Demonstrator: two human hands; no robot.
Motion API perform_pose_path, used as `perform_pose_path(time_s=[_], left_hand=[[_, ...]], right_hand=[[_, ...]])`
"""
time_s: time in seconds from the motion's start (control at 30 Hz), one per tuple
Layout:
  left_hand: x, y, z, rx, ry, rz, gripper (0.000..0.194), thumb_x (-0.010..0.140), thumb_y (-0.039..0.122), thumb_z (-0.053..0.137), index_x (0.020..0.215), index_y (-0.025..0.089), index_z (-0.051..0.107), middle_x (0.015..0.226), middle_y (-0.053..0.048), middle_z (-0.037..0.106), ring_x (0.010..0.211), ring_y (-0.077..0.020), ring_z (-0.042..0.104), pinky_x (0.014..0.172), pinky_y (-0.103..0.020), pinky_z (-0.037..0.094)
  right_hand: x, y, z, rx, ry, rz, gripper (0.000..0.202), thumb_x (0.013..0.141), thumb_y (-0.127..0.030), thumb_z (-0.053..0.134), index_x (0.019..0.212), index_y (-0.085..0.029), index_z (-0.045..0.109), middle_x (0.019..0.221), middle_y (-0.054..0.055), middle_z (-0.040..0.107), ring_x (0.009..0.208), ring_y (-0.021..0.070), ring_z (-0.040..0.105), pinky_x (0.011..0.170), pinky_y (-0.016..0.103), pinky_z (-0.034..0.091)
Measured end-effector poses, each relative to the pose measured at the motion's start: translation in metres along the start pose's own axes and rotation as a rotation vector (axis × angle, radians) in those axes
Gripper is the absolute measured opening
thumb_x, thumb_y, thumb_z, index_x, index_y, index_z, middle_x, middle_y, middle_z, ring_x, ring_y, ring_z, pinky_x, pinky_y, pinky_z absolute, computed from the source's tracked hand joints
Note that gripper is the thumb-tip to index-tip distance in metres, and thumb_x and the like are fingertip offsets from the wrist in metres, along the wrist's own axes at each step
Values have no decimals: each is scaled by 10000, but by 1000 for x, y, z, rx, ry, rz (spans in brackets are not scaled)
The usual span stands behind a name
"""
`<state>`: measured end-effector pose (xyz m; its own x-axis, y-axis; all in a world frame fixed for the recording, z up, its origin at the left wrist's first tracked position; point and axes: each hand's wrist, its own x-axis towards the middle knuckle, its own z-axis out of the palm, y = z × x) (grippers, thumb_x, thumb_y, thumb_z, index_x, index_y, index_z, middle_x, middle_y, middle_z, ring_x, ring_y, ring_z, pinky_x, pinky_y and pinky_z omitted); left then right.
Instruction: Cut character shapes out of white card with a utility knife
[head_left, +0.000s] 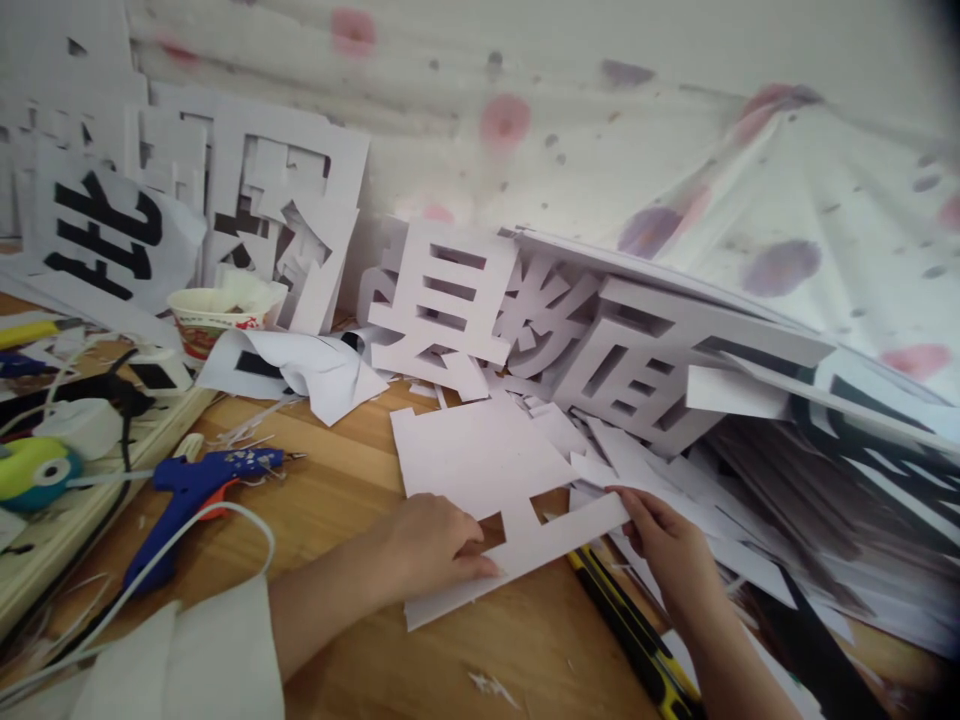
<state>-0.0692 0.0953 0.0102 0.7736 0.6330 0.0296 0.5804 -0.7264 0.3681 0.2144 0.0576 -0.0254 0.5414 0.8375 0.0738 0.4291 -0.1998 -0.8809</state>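
Head view: right of the blue glue gun [184,487] is a notched white board [469,450]; the right hand [669,545] pinches its end farthest from the gun, while the left hand [427,545], nearer the gun, touches it, grip unclear.

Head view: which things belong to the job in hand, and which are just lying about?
Job, likely:
white cut sheet, left hand on it, right hand pinching its end
possibly yellow-black cutter and blue glue gun, neither held

Lying about, apparently:
paper bowl
curled paper
paper scraps
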Motion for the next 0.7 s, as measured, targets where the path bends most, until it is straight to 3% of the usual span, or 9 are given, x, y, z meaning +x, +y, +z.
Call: perform_pose_path(time_s=[0.23,0.3,0.37,0.5,0.7], left_hand=[[-5,8,-1,-187,46,15,469,770,585,519,569,170,605,462,39,482,421,-93,436,416,-204,222],[-5,11,-1,-209,63,5,418,774,554,540,630,175,642,513,29,546,460,-102,487,442,-201,265],[-6,12,-1,-255,70,-15,354,760,532,574,811,198,683,596,16,619,517,-121,545,475,-203,313],[-6,12,0,-359,50,-52,430,767,435,604,1150,242,572,699,13,673,579,-138,588,533,-211,375],[-9,15,-4,-343,89,71,331,842,200,429,1158,234,522,517,73,491,445,-95,440,479,-187,321]], right_hand=[[-6,-13,3,139,40,-6,467,665,-528,599,901,-130,671,468,-40,417,451,112,366,427,258,290],[-7,-16,3,189,45,0,472,653,-531,612,889,-126,664,467,-42,411,448,107,361,419,254,295],[-8,-17,3,237,40,8,473,655,-535,613,894,-129,654,480,-43,418,454,106,369,423,254,313],[-11,-20,5,334,-38,5,477,705,-529,591,1013,-166,601,605,-30,503,552,124,471,530,263,417],[-13,-19,9,407,-114,16,584,642,-436,705,1128,-173,515,651,-25,560,595,145,536,577,282,454]])
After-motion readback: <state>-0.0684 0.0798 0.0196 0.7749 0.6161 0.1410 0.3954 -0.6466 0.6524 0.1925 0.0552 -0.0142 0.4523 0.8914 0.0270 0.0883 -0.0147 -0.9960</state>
